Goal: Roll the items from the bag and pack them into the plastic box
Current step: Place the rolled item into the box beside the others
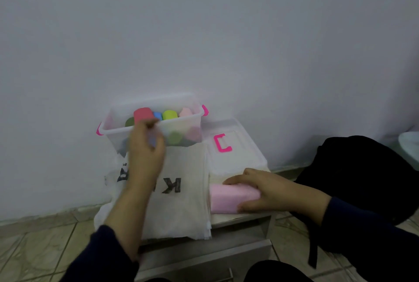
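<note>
Right hand [260, 191] gripping pink roll [231, 197], left hand [146, 150] blurred near box [181, 125]

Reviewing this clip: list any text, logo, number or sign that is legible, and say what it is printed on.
"K": large dark letter on the white bag, seen upside down from the head view.
More dark print on the same bag beside the left hand: partly covered and blurred, not readable.
Plastic box and lid: no text visible; the pink bracket shape on the lid is a handle.
</note>
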